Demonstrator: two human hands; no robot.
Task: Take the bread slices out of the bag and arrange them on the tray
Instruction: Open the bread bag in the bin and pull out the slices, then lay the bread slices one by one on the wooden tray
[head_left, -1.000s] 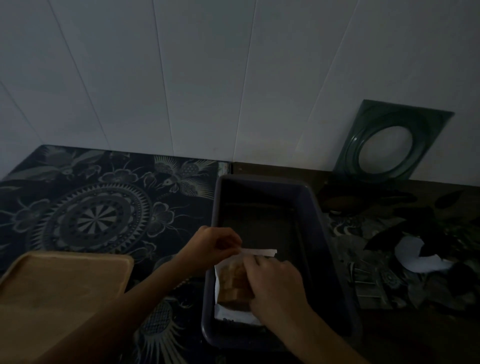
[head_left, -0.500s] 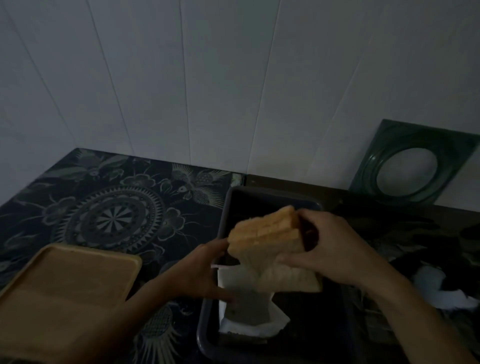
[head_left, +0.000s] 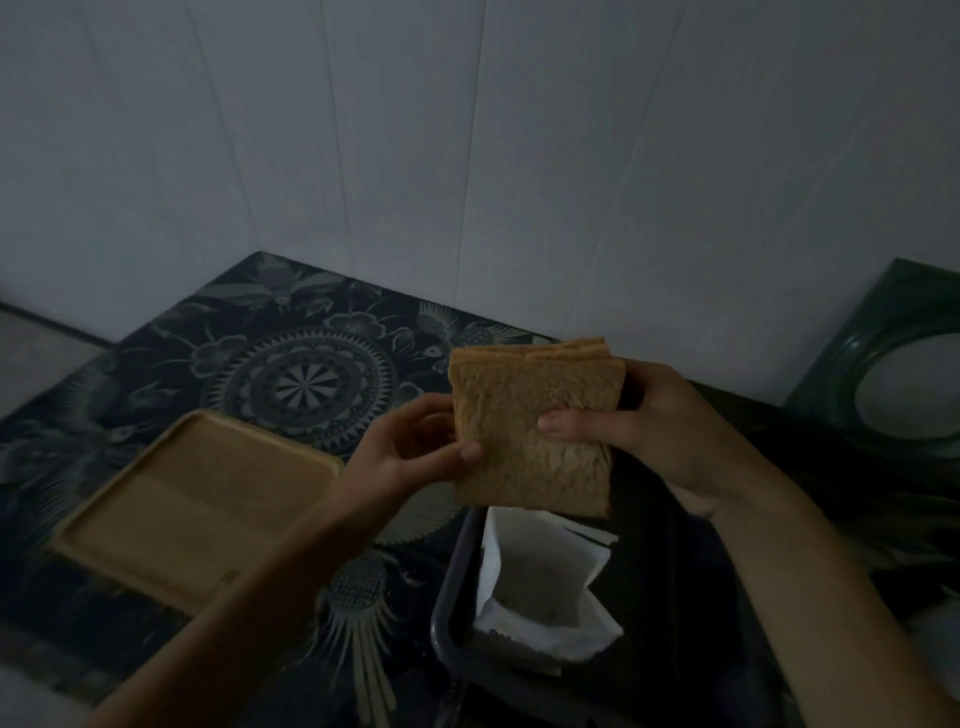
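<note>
A stack of brown bread slices (head_left: 524, 415) is held upright in the air above the table. My right hand (head_left: 660, 431) grips the stack from the right, thumb across the front slice. My left hand (head_left: 415, 447) touches the stack's left edge, thumb on the front slice. Below them the white bag (head_left: 540, 587) lies open and looks empty inside a dark bin (head_left: 452, 639). The wooden tray (head_left: 202, 493) sits bare on the table to the left.
The table wears a dark patterned cloth (head_left: 306, 384). A green square dish (head_left: 893, 389) leans against the white wall at the right. More dark clutter lies at the right edge, too dim to make out.
My right hand pulled the bread stack out of the bag and raised it. My left hand let go of the bag and came up to the stack's left edge. The view swung left.
</note>
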